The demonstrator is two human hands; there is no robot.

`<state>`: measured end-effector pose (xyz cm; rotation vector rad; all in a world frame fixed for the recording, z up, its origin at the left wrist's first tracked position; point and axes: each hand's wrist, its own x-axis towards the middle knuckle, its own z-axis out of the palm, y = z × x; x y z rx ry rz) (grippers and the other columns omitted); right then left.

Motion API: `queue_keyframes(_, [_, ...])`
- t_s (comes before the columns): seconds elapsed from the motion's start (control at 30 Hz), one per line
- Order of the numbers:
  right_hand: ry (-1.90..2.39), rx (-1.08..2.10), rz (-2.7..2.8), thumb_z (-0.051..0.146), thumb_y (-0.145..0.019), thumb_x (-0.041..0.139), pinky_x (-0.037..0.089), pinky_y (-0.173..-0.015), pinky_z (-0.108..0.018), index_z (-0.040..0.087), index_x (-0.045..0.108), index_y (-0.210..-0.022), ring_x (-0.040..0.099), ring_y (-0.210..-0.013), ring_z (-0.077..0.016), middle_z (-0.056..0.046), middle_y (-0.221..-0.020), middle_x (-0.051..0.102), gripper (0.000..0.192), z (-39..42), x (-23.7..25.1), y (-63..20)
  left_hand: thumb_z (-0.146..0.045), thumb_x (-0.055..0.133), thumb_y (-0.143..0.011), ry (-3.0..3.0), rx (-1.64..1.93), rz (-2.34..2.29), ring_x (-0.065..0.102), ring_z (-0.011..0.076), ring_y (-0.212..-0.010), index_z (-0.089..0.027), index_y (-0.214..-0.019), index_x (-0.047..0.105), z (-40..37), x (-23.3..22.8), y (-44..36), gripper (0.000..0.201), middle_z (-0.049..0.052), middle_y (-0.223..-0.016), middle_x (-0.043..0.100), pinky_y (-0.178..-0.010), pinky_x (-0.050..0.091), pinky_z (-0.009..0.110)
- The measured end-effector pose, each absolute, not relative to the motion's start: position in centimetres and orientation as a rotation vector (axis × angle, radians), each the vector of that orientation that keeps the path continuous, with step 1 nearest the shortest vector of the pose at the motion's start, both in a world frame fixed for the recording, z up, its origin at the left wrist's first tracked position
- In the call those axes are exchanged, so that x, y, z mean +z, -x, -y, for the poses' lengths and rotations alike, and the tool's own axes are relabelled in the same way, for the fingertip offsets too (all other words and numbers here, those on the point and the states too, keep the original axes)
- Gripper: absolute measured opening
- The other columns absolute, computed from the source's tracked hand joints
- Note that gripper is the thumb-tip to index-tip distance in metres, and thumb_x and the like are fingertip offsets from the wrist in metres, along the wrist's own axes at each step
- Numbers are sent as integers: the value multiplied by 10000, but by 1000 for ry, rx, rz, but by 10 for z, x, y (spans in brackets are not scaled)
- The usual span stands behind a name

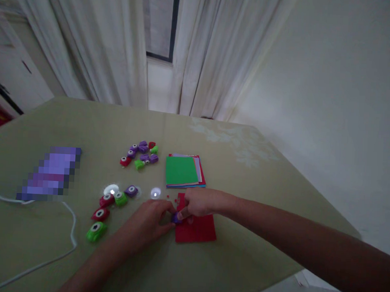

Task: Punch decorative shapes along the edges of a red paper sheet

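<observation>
Nearest to the camera the two forearms reach forward, and the left hand (150, 217) and the right hand (200, 203) meet over a small purple punch (177, 217), which both are grasping with the fingertips; the punch sits on the near-left edge of a red paper sheet (197, 226) lying flat on the surface (245, 175). A few tiny red bits (172, 199) lie just beyond the hands, so I judge that some shapes are already punched out of the red sheet, while most of the sheet looks uncut. Just beyond the right hand a stack of coloured paper (183, 171) with a green sheet on top looks untouched. To the left of the left hand stands a row of red, green and purple punches (108, 209), and farther beyond the hands a second cluster of punches (140, 154); whether any of them was used I cannot tell. A white cable (69, 226) curves far left of the hands. The surface is covered in pale olive cloth; behind it hang light curtains (99, 40) around a dark window (160, 22), and a plain white wall (332, 83) is on the right.
</observation>
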<state>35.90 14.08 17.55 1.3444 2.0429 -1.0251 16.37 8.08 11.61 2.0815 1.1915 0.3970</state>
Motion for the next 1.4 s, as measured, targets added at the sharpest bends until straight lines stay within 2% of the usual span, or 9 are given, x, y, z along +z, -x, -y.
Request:
queue_keyframes(0.2, [-1454,-1166,-2221,516,-840,881,290,-536,-262,172,732,-643,462,-536,-116,56,-522,522,423,-143,160,-389,-262,690,-881,-2024,362,-1225,694,260,-881,-248,-1030,811,-80,111,-163,192,25,-938,788,-802,446,319])
queue_keyframes(0.33, [-1693,-1496,-2423,422,-766,961,345,-565,-240,172,755,-851,503,-617,-122,62,-660,579,335,-136,140,-414,-262,709,-872,-1991,375,-1242,704,268,-870,-280,-1045,809,-80,99,-161,201,25,-926,783,-799,450,323])
queue_keyframes(0.4, [-1845,-1358,-2626,344,-743,989,431,-661,-256,176,759,-909,572,-725,-148,31,-788,637,330,-127,130,-420,-249,716,-866,-1991,401,-1245,710,266,-871,-292,-1046,805,-79,94,-160,205,18,-933,786,-795,456,318])
queue_keyframes(0.47, [-1876,-1207,-2798,307,-740,997,509,-875,-317,184,765,-982,648,-963,-206,-39,-1042,697,357,-116,122,-421,-233,713,-866,-1999,426,-1238,715,259,-866,-299,-1035,798,-78,93,-160,200,5,-946,795,-786,465,313])
queue_keyframes(0.57, [-1812,-1150,-2872,388,-702,1021,480,-1104,-419,209,756,-1169,618,-1236,-279,-96,-1313,665,566,-103,113,-419,-241,701,-892,-2003,444,-1239,723,245,-843,-311,-1018,789,-75,98,-160,168,-25,-943,803,-776,483,305])
queue_keyframes(0.67, [-1698,-1133,-2887,484,-630,1044,438,-1189,-454,232,737,-1263,565,-1349,-310,-106,-1431,621,747,-98,109,-418,-238,692,-900,-2001,440,-1270,732,241,-854,-312,-1015,789,-73,104,-158,168,-38,-935,801,-773,492,294])
queue_keyframes(0.93, [-1602,-1105,-2866,537,-624,1036,414,-1207,-449,232,737,-1255,567,-1348,-311,-92,-1452,640,762,-99,102,-423,-292,672,-900,-2235,381,-1494,731,293,-935,-281,-984,771,-77,109,-129,130,27,-968,789,-874,486,395])
queue_keyframes(1.1, [-1597,-1102,-2857,513,-642,1035,418,-1202,-434,230,732,-1255,577,-1339,-305,-87,-1457,644,740,-99,104,-423,-402,685,-942,-2329,314,-1590,719,338,-1061,-324,-1172,752,-78,105,-121,252,47,-1132,764,-950,477,470])
queue_keyframes(1.4, [-1600,-1072,-2856,533,-643,1029,431,-1184,-451,216,736,-1246,587,-1326,-316,-105,-1445,658,741,-100,106,-422,-410,584,-1018,-2358,259,-1601,675,310,-1033,-280,-1130,744,-81,105,-127,234,65,-1078,709,-944,488,467])
